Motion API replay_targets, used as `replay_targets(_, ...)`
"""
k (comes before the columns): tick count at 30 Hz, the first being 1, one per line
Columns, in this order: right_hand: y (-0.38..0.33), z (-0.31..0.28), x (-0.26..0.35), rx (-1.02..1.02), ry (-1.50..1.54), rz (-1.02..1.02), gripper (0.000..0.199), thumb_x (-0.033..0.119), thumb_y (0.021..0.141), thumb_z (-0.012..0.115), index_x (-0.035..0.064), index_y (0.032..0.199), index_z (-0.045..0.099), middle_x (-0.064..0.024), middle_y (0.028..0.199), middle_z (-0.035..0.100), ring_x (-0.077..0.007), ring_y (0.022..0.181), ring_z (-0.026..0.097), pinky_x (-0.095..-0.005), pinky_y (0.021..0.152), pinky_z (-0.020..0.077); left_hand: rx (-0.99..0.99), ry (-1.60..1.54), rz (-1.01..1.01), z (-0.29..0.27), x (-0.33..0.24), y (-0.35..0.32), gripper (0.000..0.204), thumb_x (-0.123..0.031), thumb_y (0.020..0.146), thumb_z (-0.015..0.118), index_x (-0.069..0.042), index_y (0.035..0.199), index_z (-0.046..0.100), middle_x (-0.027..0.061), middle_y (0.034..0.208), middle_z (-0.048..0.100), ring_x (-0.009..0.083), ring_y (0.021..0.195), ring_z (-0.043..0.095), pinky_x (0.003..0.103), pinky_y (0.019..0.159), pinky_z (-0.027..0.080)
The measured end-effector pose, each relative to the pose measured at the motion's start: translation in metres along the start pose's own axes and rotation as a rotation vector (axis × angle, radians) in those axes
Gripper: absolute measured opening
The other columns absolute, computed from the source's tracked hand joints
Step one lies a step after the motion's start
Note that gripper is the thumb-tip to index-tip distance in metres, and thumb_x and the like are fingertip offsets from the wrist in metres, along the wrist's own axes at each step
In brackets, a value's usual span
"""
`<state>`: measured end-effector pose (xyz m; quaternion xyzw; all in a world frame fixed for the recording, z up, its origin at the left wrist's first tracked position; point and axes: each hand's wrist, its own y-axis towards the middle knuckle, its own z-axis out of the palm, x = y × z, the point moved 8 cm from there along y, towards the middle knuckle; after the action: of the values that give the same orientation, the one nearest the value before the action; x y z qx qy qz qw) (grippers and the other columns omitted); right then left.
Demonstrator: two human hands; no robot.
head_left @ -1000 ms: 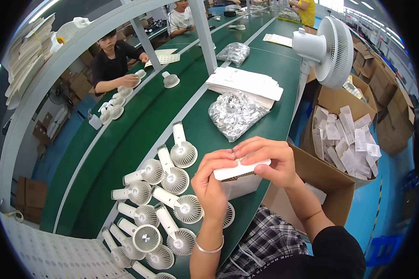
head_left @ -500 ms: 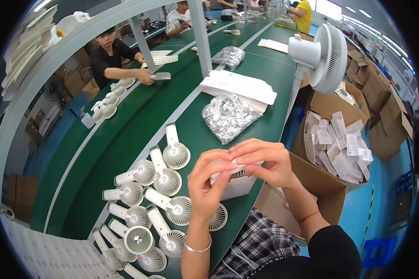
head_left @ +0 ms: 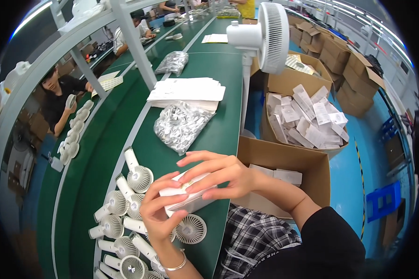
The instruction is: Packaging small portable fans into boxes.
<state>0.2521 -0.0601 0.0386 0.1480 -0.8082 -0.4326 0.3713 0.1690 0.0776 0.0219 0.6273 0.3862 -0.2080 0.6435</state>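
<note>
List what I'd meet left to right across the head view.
Worker in black, left hand, right hand, standing fan, full carton, blue crate. White box overlaps both hands; omitted.

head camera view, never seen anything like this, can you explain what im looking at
There is no machine: these are a person's two bare hands, seen from above by a fisheye camera worn on the head, so straight edges look bent. The left hand grips a small white box; the right hand lies over its top. On the green table lie white handheld fans, a clear bag of silvery pieces and a white stack. At right, a cardboard box holds many white cartons.
</note>
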Motion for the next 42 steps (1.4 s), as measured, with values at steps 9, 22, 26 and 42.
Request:
replay_targets(9, -0.003, 0.005, 0.012, 0.055, -0.265, -0.112, 0.025, 0.014, 0.078, 0.072, 0.0058, 0.102, 0.071, -0.0124, 0.119, 0.062, -0.0358, 0.118, 0.053, -0.0540, 0.103, 0.0360, 0.053, 0.154, -0.071, 0.002, -0.004, -0.002, 0.032, 0.001, 0.060, 0.076, -0.007, 0.091, 0.075, 0.0142, 0.113, 0.063, 0.0340, 0.116, 0.056, 0.042, 0.096, 0.046)
replay_targets(22, 0.005, 0.019, 0.033, -0.146, -0.613, -0.133, 0.030, 0.008, 0.071, 0.076, -0.0021, 0.099, 0.068, -0.0133, 0.103, 0.065, -0.0326, 0.101, 0.061, -0.0468, 0.090, 0.0502, -0.062, 0.162, -0.131, 0.001, -0.004, 0.000, 0.035, -0.002, 0.066, 0.074, 0.002, 0.100, 0.065, 0.0195, 0.114, 0.064, 0.0279, 0.106, 0.061, 0.037, 0.094, 0.046)
replay_targets(26, -0.004, 0.016, 0.029, -0.144, -0.552, -0.077, 0.031, 0.007, 0.071, 0.076, -0.0014, 0.100, 0.069, -0.0134, 0.104, 0.066, -0.0341, 0.107, 0.060, -0.0491, 0.095, 0.0468, -0.059, 0.171, -0.132, -0.002, -0.005, -0.001, 0.034, -0.001, 0.066, 0.074, 0.001, 0.099, 0.065, 0.0198, 0.114, 0.064, 0.0288, 0.106, 0.062, 0.037, 0.092, 0.047)
replay_targets(42, -0.004, 0.013, 0.014, -0.124, -0.371, -0.061, 0.023, 0.011, 0.071, 0.079, 0.0050, 0.092, 0.072, -0.0162, 0.115, 0.062, -0.0404, 0.112, 0.055, -0.0544, 0.103, 0.0374, -0.045, 0.164, -0.097, -0.007, -0.002, 0.000, 0.035, -0.002, 0.064, 0.076, -0.001, 0.097, 0.065, 0.0151, 0.114, 0.065, 0.0278, 0.105, 0.063, 0.036, 0.090, 0.048)
